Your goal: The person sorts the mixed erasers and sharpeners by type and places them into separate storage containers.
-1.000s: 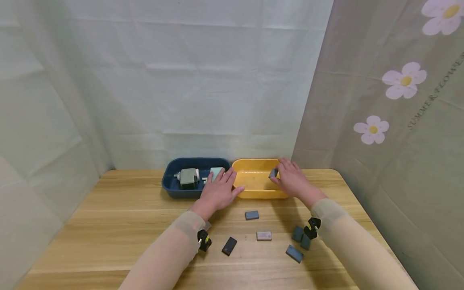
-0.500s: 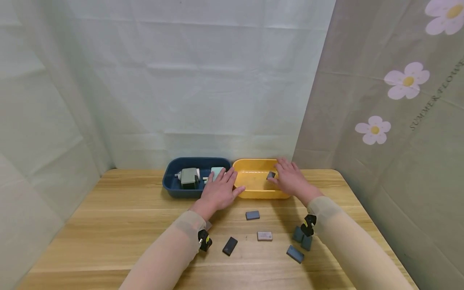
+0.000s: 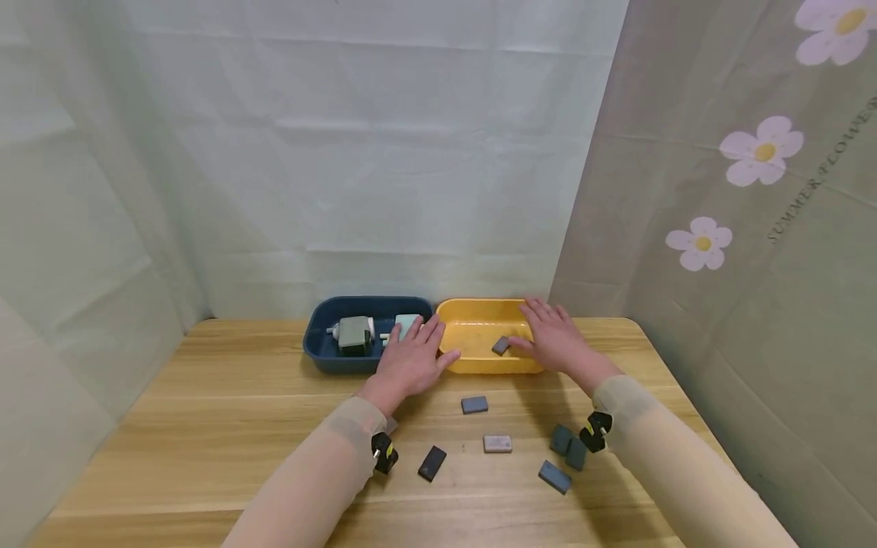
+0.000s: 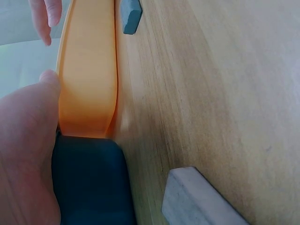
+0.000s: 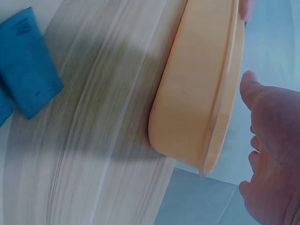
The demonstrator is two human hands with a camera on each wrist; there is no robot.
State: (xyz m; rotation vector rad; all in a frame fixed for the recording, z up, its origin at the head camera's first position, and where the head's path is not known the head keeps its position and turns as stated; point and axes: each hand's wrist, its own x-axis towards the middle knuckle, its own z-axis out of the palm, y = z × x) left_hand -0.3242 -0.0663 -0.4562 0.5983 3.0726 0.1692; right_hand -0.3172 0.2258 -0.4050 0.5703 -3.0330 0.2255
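Observation:
My right hand (image 3: 558,341) hovers over the right end of the yellow tray (image 3: 489,366), fingers extended and holding nothing. Below its thumb a small dark grey rectangular block (image 3: 501,345) lies on the tray floor. Spread flat, my left hand (image 3: 411,364) reaches over the right end of the navy tray (image 3: 342,366), its thumb by the yellow tray's near left corner. Inside the navy tray are a boxy grey-green object (image 3: 354,333) with white ends and a pale mint piece (image 3: 407,323), partly behind the left fingers. In the right wrist view, the thumb and fingers stand apart from the yellow tray (image 5: 192,103).
Several small blocks lie on the wooden table: blue-grey (image 3: 474,405), light grey (image 3: 497,444), black (image 3: 432,463), blue (image 3: 555,477), and a dark green pair (image 3: 561,439) near the right wrist. A greyish block (image 4: 197,199) is beside the left wrist. Curtains (image 3: 384,190) hang behind.
The dark grey block, earlier between my right thumb and fingers, has been let go and now lies in the yellow tray. My right fingers have opened; the left hand stays in place.

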